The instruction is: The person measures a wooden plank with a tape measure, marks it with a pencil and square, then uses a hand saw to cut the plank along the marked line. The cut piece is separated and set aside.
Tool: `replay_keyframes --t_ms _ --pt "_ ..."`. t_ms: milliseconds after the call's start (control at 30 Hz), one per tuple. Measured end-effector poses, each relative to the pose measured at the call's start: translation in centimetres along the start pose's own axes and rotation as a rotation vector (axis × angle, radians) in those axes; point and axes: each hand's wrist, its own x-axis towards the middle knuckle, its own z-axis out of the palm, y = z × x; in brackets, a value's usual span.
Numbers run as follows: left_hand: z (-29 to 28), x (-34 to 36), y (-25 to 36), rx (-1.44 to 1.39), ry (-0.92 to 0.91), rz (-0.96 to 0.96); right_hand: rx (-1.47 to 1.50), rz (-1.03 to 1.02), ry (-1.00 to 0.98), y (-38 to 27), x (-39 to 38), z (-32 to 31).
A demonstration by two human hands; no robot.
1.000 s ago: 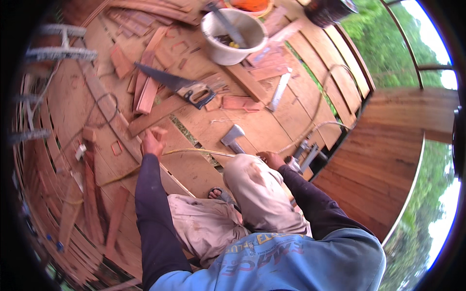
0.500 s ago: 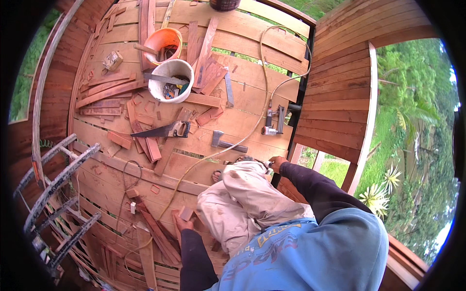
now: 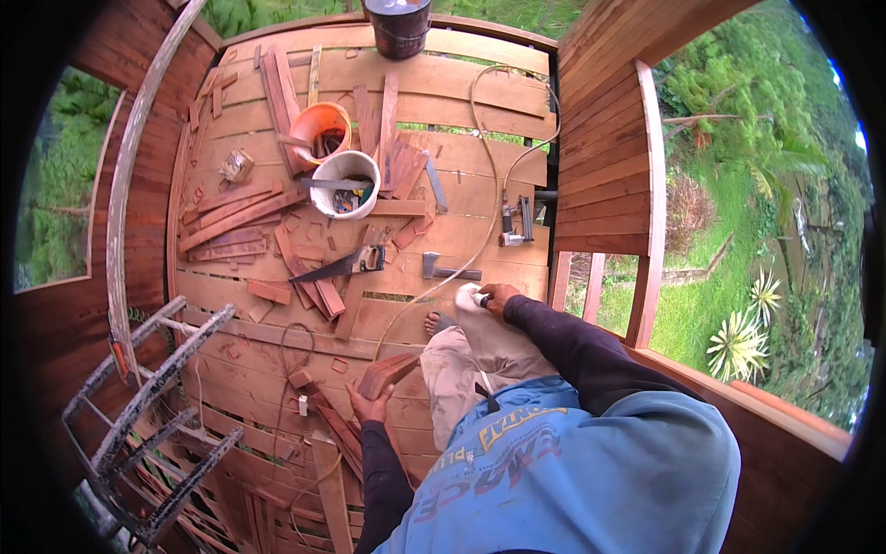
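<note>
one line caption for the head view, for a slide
Left hand grips short wood pieces; right hand holds a small white object at the knee.

Plank floor (image 3: 461, 102), wooden wall (image 3: 600, 166), greenery (image 3: 766, 185) outside.

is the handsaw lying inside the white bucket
No, the handsaw lies flat on the wooden plank floor, below the white bucket and apart from it.
</note>
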Motion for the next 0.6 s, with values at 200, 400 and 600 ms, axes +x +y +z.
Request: replay_keyframes --t_ms 200,400,600 --pt "2.2 3.6 15.3 0.11 -0.253 0.318 0.212 0.068 0.223 3.2 -1.1 -5.5" --pt "6.7 10.7 27.2 0.181 -0.352 0.612 0.282 0.188 0.591 8.8 -3.9 -12.1" --pt "12.6 18.6 40.8 0.223 -0.318 0.669 0.46 0.021 1.462 16.3 -4.1 -25.3"
